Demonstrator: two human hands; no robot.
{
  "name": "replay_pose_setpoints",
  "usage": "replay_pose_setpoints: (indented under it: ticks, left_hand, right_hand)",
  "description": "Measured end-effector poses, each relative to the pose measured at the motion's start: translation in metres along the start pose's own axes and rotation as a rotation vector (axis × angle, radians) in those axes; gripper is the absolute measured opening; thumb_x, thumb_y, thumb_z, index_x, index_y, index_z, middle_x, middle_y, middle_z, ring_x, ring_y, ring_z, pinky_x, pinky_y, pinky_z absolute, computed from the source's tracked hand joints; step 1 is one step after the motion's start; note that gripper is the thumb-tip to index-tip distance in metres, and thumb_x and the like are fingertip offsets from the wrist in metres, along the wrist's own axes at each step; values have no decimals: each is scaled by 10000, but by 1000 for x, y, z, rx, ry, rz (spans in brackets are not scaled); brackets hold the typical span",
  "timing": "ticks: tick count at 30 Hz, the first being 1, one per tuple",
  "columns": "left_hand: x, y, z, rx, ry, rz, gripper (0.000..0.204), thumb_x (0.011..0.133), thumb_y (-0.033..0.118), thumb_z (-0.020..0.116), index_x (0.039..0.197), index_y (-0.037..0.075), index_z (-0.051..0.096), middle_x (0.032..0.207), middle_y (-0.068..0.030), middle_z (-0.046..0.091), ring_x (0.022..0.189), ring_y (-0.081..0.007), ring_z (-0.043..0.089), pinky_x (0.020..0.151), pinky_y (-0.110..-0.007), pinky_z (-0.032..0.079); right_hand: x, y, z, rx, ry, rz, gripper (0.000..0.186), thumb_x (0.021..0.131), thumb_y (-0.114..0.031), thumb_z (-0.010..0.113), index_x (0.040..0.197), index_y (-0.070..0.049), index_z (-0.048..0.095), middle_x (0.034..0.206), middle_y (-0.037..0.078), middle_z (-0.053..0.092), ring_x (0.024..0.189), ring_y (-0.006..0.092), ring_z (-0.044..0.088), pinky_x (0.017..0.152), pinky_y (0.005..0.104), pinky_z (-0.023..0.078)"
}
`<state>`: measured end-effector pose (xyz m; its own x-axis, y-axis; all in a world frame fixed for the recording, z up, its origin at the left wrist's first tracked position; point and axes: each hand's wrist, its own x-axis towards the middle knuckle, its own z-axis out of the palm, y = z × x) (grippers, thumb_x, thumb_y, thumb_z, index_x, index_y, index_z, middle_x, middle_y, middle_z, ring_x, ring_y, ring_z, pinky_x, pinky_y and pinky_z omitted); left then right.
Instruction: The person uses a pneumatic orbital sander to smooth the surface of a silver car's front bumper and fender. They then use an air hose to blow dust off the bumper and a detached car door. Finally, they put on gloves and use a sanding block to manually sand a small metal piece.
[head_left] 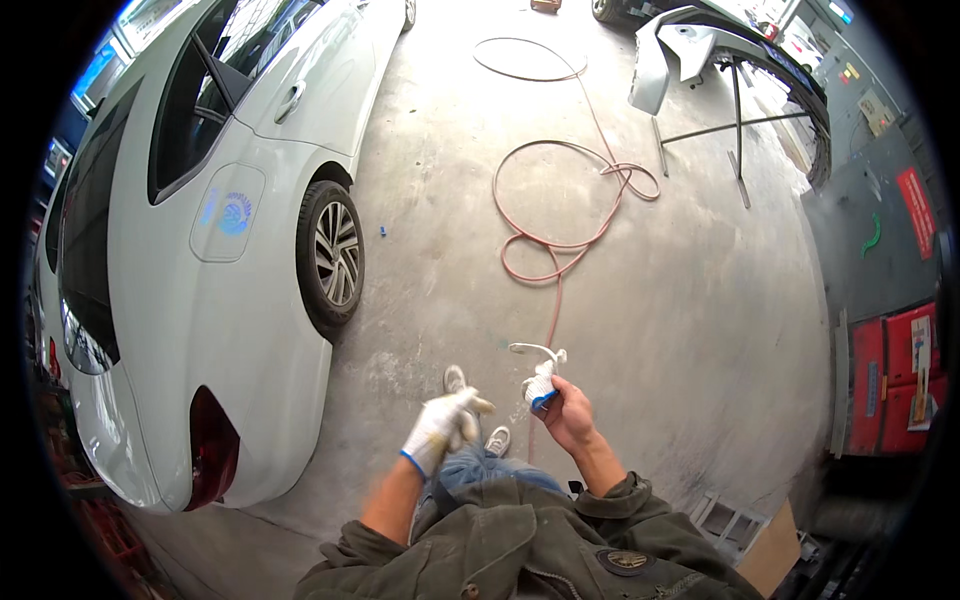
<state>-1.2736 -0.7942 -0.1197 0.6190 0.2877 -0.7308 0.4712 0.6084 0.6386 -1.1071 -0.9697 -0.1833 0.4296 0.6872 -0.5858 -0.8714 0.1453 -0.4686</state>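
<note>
Indoors, red hose point(559, 300) loops over grey floor point(430, 180) beyond the held glove point(540, 384)

The left hand point(440, 428) is blurred, its gloved fingers hard to make out, while the right hand point(570, 415) covers part of a loose glove point(538, 388). The top edge crops the car point(270, 320); the lower edge cuts the jacket point(470, 540). A blue speck point(382, 231) on the floor point(430, 200) is too small to identify.
</note>
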Motion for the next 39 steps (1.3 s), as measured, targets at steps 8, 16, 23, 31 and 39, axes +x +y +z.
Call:
replay_pose_setpoints:
  ticks: [8,16,23,31,39]
  left_hand:
    - [149,116,51,1083,64,478,538,854,599,625,1001,81,615,750,-159,680,739,-362,676,652,-474,502]
    - [275,306,45,978,-282,534,428,956,466,541,1076,70,651,818,-188,679,784,-373,669,717,-449,496]
    - [395,403,23,903,-185,460,373,980,419,490,1059,102,671,871,-215,682,783,-405,660,696,-473,498]
    - [550,582,36,1086,98,483,405,972,411,452,949,83,689,822,-227,670,748,-427,650,679,-514,508]
    - [688,766,60,1457,368,656,389,943,416,474,824,107,678,722,-174,680,639,-381,669,578,-496,526]
  right_hand:
    - [148,-94,51,-787,63,-203,175,932,-213,647,903,-40,646,794,-44,604,688,27,491,596,206,385]
    - [272,-258,136,-709,-129,-85,147,903,-136,703,983,-21,661,848,12,674,711,77,593,660,239,482]
    - [425,-314,178,-810,-46,-121,138,934,-154,666,907,-38,596,761,3,629,611,70,567,544,231,464]
    - [628,-450,231,-964,48,-472,136,838,-113,730,938,-48,665,688,28,642,604,89,596,534,266,469]
    - [741,-624,327,-1840,-335,-724,281,800,-222,638,1036,-69,652,745,137,651,730,331,652,648,439,523]
